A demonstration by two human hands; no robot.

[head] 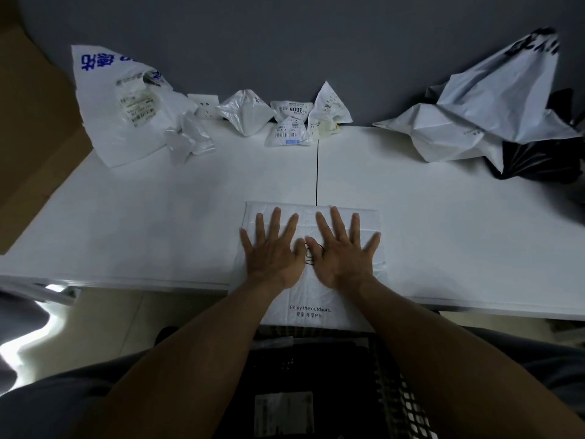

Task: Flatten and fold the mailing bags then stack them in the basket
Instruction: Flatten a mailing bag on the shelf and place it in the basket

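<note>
A white mailing bag (311, 299) lies flat at the table's front edge, its near end hanging over the edge with the print "Enjoy the outdoors". My left hand (273, 248) and my right hand (343, 248) press down on it side by side, fingers spread straight, thumbs nearly touching. Below the table edge, between my arms, sits a dark mesh basket (408, 403) with a dark bag bearing a white label (283, 413) inside.
Along the back of the white table (158, 217) lie a large white bag with blue print (126, 106), several small crumpled and triangle-folded bags (286, 128), and a big white bag (481, 115) over a black one (538, 160) at right. A grey wall stands behind.
</note>
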